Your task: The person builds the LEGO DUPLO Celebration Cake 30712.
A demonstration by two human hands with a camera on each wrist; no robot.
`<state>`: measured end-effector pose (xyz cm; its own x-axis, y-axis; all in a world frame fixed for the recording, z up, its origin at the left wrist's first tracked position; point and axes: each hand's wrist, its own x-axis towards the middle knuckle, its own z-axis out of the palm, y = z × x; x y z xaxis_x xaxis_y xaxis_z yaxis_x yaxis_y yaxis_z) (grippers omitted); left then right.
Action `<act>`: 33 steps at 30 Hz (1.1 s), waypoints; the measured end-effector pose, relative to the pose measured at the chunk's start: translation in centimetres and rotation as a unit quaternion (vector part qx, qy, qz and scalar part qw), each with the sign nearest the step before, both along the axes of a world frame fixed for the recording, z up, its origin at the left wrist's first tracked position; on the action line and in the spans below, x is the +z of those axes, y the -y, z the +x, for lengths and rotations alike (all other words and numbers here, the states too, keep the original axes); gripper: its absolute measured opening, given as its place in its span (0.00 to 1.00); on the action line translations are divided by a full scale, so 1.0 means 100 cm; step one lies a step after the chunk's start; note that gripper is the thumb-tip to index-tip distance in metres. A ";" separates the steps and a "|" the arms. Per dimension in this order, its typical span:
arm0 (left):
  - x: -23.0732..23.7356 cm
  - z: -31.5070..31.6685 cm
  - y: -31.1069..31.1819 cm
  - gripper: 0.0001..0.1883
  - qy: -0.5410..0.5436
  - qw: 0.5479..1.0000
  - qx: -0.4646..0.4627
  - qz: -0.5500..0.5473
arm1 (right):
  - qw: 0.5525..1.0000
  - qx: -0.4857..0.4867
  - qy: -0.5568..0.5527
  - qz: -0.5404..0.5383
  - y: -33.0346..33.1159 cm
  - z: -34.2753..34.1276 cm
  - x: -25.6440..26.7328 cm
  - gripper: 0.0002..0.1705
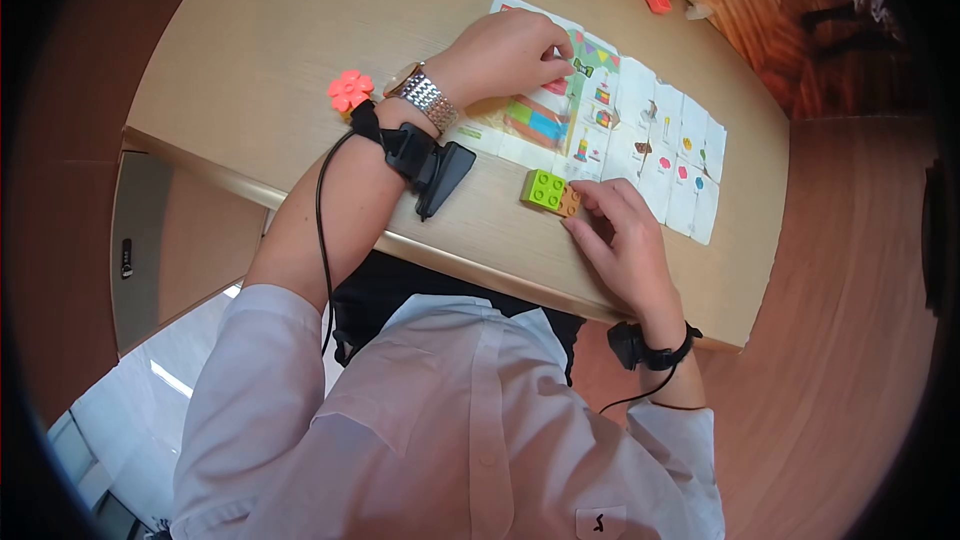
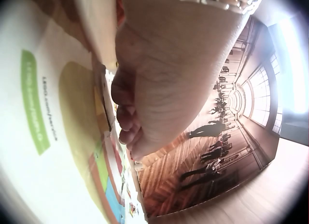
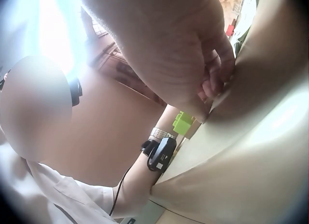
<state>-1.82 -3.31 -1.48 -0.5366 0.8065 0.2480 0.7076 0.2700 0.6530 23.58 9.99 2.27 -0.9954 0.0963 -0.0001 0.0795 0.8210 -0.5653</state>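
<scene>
The left hand (image 1: 510, 55) rests over an unfolded, creased picture sheet (image 1: 630, 140), its fingers bent down toward the printed page; the left wrist view shows the curled fingers (image 2: 126, 122) beside the sheet (image 2: 53, 137). An orange brick (image 1: 570, 202) lies on the table against a lime-green brick (image 1: 544, 189), near the sheet's lower edge. With thumb and forefinger at opposite sides, the right hand (image 1: 630, 245) pinches the orange brick. In the right wrist view the green brick (image 3: 182, 123) shows beyond the thumb; the hand partly hides the orange one.
A coral flower piece (image 1: 350, 90) stands beside the left wrist, on a mostly hidden yellowish piece. At the table's far edge lie a red brick (image 1: 657, 1), a brown piece and a pale one (image 1: 698, 12). The table's near edge (image 1: 480, 265) runs before the person.
</scene>
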 end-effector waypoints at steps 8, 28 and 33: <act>0.001 0.001 0.001 0.16 0.004 1.000 0.008 -0.025 | 0.998 -0.021 -0.004 -0.064 -0.016 -0.011 0.014 0.21; 0.002 0.003 0.003 0.14 0.022 0.999 0.031 -0.032 | 0.990 -0.124 -0.055 0.034 -0.183 -0.160 -0.029 0.31; 0.005 0.003 0.004 0.14 0.025 0.998 0.031 -0.047 | 0.974 -0.155 -0.026 0.165 -0.203 -0.207 -0.025 0.42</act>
<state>-1.54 -3.66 -1.03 -0.5955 0.7902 0.1448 0.6547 0.3730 0.6575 2.91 30.24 -0.19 -0.9161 0.3792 0.1305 0.3316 0.8993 -0.2852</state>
